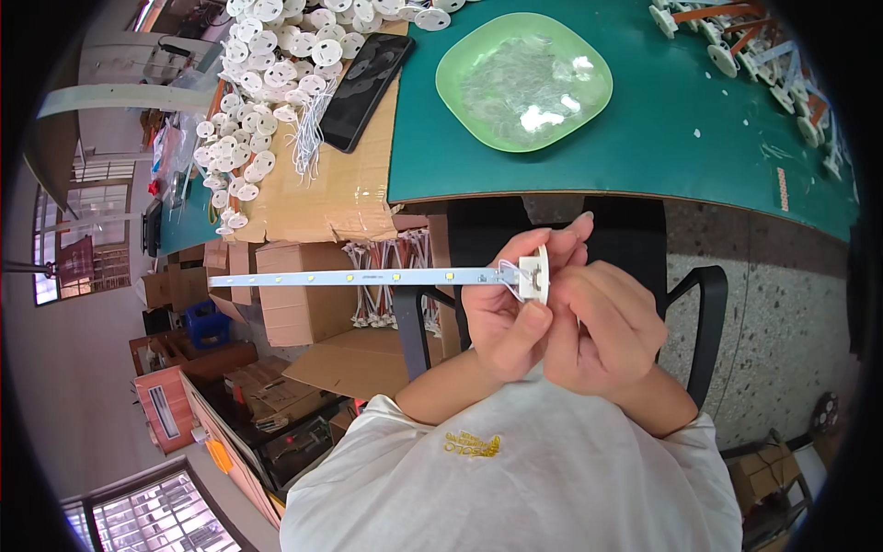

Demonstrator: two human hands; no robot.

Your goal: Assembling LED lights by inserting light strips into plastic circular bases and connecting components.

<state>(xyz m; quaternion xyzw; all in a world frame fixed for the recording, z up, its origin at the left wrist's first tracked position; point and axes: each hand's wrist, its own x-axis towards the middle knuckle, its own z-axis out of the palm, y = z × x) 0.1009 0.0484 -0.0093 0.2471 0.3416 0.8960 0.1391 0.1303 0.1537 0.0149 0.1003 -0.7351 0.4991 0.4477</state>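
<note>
White end cap (534, 273) pinched between left hand (511, 305) and right hand (602, 328); LED strip (354, 277) juts leftward (level).

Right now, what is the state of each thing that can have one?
LED strip: held level, sticking out to the left.
White end cap: pinched at the strip's end.
Left hand: closed on cap.
Right hand: closed on cap.
Phone: screen dark.
Green plate: holding clear bits.
</note>
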